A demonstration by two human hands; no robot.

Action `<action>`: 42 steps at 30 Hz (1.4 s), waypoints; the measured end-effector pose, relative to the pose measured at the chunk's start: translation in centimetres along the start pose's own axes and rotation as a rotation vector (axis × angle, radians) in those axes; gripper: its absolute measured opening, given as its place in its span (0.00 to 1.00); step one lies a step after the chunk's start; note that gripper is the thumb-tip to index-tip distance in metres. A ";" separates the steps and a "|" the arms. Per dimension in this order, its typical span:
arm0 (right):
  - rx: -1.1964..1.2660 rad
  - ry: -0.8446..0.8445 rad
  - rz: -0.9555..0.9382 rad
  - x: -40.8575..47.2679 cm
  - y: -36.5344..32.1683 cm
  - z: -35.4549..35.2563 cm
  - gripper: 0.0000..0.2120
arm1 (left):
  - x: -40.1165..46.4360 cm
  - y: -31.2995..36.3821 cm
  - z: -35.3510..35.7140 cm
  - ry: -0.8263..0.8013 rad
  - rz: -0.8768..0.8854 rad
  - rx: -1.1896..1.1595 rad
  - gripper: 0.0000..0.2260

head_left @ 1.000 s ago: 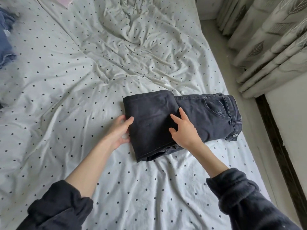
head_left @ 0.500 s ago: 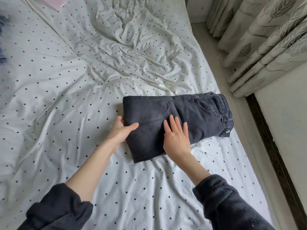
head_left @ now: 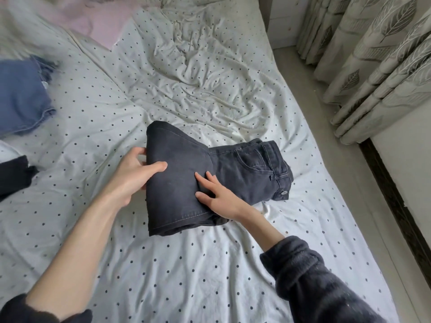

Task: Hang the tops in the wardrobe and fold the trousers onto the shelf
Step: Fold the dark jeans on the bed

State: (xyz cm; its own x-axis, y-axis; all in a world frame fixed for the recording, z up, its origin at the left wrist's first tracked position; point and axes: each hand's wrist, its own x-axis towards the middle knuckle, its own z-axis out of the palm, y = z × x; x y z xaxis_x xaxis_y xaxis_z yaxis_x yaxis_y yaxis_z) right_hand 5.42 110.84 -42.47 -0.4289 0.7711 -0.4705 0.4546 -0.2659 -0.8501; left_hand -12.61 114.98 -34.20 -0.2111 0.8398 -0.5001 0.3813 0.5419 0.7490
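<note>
Left hand (head_left: 134, 173) at left edge of folded black denim trousers (head_left: 177, 183): thumb lies on top, fingers curl under fold, gripping it. Left forearm bare, dark sleeve pushed up near elbow. Right hand (head_left: 219, 197) rests on top of same trousers, fingers spread and fairly straight, palm toward near edge. Right forearm bare to mid-length, dark fleecy sleeve bunched below.

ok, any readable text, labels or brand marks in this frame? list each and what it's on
None readable.
Black jeans: the waistband button is too small to show any marking, and no label is visible.
Blue garment: blurred, no text seen.
Sheet and curtains: patterns only, dots and leaves.
</note>
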 end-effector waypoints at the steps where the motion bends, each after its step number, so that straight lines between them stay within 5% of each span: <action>1: 0.057 -0.031 -0.007 0.4 -0.2 0.3 0.27 | 0.1 0.6 -0.2 0.021 0.017 0.005 0.17; 9: 0.540 0.011 0.078 -1.8 1.6 -5.7 0.16 | 1.1 3.8 7.1 0.006 0.081 0.110 0.14; 14: 0.799 0.191 0.062 -4.8 2.8 -10.4 0.16 | 2.3 6.4 13.9 -0.009 0.152 0.201 0.18; 17: 0.778 0.358 0.103 -5.5 4.1 -11.8 0.17 | 2.9 7.1 17.7 -0.219 0.150 0.121 0.19; 20: 0.641 0.554 0.254 -5.1 6.1 -11.9 0.16 | 2.6 5.3 18.9 -0.463 0.342 0.467 0.16; 22: 0.532 0.672 0.339 -4.7 7.1 -12.1 0.16 | 2.5 2.7 18.2 -0.456 0.505 0.729 0.18; 26: -0.065 0.806 0.279 -3.7 5.9 -13.0 0.18 | 2.6 -2.5 15.9 -0.439 0.491 1.082 0.38; 31: -0.755 0.499 0.137 0.4 5.4 -10.6 0.24 | 4.2 -4.7 16.0 -0.482 0.508 1.132 0.48; 42: -0.862 0.400 0.284 3.9 16.1 -6.3 0.34 | 8.4 -10.7 18.4 -0.507 0.553 1.250 0.57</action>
State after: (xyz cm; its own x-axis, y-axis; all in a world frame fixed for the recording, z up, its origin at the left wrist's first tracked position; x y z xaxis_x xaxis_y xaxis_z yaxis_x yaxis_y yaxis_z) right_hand 16.02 113.24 -56.51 0.0072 0.9245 -0.3811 0.9801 -0.0821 -0.1807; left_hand -1.91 115.67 -54.44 0.4525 0.6823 -0.5742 0.8805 -0.4440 0.1663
